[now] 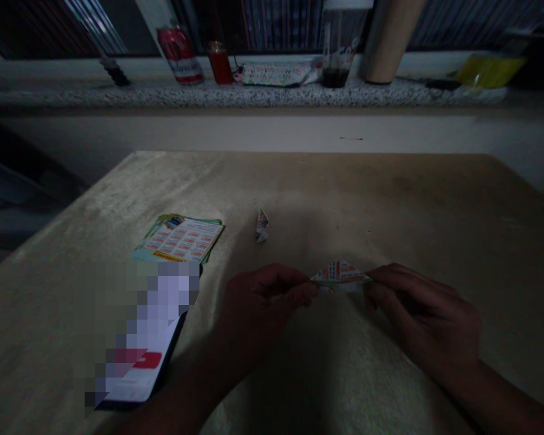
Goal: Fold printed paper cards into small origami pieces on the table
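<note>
A small folded piece of printed paper (pixel 341 275), triangular on top, is held just above the wooden table (pixel 390 205) between both hands. My left hand (pixel 263 302) pinches its left end with closed fingers. My right hand (pixel 417 314) pinches its right end, fingers also closed. A smaller folded paper figure (pixel 262 225) stands on the table beyond my left hand, apart from it.
A stack of printed paper squares (pixel 181 238) lies to the left. A phone (pixel 140 338) with a lit screen lies in front of it. On the stone sill behind stand a red can (pixel 180 54), a small red jar (pixel 219 63), a cup (pixel 340 42) and a beige cylinder (pixel 390 39).
</note>
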A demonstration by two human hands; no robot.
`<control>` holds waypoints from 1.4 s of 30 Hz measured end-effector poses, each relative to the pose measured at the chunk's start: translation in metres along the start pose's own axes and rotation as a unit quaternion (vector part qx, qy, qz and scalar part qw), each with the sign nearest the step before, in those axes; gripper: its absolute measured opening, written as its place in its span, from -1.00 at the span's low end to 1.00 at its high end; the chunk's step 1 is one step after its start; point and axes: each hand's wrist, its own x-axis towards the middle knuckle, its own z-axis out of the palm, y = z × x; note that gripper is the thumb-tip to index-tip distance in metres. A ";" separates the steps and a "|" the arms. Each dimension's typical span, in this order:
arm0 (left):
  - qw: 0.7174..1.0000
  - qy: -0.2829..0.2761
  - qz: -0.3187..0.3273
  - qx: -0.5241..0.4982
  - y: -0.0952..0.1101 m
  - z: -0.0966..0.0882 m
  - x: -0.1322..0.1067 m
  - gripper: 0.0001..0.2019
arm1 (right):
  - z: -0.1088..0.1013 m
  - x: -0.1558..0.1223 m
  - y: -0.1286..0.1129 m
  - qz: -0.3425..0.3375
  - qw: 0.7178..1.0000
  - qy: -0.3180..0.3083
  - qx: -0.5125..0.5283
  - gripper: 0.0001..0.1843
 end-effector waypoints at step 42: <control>0.976 -0.131 -0.092 -0.145 -0.009 0.001 0.004 -0.91 | 0.001 -0.004 0.009 0.088 0.986 -0.127 0.069 -0.46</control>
